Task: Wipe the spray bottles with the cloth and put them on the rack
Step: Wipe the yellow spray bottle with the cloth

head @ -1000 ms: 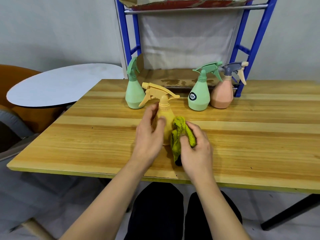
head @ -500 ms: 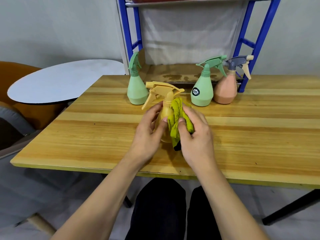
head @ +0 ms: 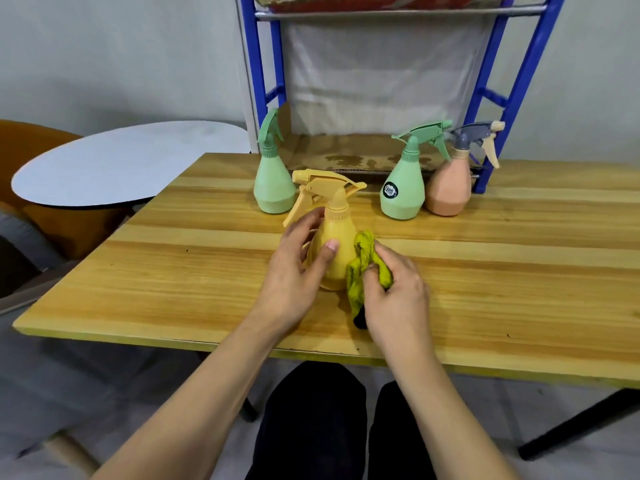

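My left hand (head: 294,271) grips yellow bottle (head: 334,244) upright mid-tabletop (head: 173,271); right hand (head: 394,292) clutches cloth (head: 363,265) against it. Bare tabletop left and right.

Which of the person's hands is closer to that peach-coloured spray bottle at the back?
The right hand. It holds the green cloth in front of the peach spray bottle, slightly to its left. The left hand grips the yellow spray bottle, farther left.

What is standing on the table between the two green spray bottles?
In the head view, only the yellow spray bottle's trigger head comes between the left green bottle and the right green bottle; behind it the wooden table is bare.
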`<state>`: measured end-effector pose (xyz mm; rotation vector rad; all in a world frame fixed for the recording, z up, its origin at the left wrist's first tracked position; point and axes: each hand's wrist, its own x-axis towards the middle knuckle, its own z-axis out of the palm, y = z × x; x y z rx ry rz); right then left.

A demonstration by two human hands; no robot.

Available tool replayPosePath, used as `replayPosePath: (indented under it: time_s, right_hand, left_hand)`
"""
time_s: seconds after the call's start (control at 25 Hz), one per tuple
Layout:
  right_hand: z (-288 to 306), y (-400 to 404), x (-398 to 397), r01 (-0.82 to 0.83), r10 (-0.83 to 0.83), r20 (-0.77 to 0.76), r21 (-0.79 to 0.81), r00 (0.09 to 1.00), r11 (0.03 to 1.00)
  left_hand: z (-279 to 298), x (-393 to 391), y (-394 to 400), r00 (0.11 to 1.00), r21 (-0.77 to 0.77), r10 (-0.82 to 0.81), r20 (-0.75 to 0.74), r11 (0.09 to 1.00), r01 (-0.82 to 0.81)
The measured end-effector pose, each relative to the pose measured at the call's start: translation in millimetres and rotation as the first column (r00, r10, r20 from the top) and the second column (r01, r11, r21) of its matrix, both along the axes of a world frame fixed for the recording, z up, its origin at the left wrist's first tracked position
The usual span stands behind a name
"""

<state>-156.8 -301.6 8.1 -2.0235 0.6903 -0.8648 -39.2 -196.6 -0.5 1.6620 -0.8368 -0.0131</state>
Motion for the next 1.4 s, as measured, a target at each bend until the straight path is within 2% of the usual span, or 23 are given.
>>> replayPosePath:
  time_s: [0.2,0.44,0.64,0.76,0.88,1.0,1.08,1.16,1.24,1.32,1.4]
  right_hand:
    - [25,-2,17,-0.072,0.082,0.188,-0.057,0.979,0.996]
    - [-12,-5,2,-0.004,0.001,-0.053,-0.045,0.999,0.999]
    - [-12,1,2,-0.055,0.053,-0.030,-0.066,0.998,0.996]
    - [-9,-1,-3,-0.062,0.062,-0.027,-0.007,0.998,0.998]
    - [-7,-1,-3,-0.075,0.075,-0.018,0.022,0.997,0.997]
    - [-9,-3,-5,-0.074,0.074,-0.005,0.018,0.997,0.997]
    - [-8,2,-4,-0.046,0.043,0.060,0.052,0.997,0.998]
    - [0,9,1,-0.041,0.027,0.189,0.072,0.982,0.997]
    - [14,15,11,-0.061,0.061,0.250,-0.009,0.966,0.998]
    - [17,18,20,-0.054,0.076,0.229,-0.101,0.971,0.993]
    - [7,23,13,-0.015,0.021,0.129,-0.050,0.991,0.999]
  left_hand:
    - [-3,2,-2,0.999,0.018,0.003,0.049,1.000,-0.004]
    - [0,-3,-3,0.995,0.049,0.093,0.041,0.994,-0.095]
    - [3,-17,-11,0.919,0.001,0.382,0.101,0.924,-0.384]
    - [14,-24,-18,0.885,0.030,0.454,0.103,0.888,-0.459]
    - [23,-15,-13,0.933,0.129,0.355,0.061,0.924,-0.360]
    - [36,8,-4,0.997,0.108,0.044,-0.059,0.993,-0.037]
    - [43,19,2,0.996,0.160,-0.089,-0.012,0.983,0.089]
    - [44,19,2,0.990,0.169,-0.120,0.071,0.980,0.107]
    - [39,15,2,0.989,0.151,-0.097,0.114,0.985,0.079]
    - [35,14,0,0.989,0.138,-0.045,0.141,0.990,0.025]
    - [34,17,1,0.989,0.128,-0.002,0.145,0.992,-0.017]
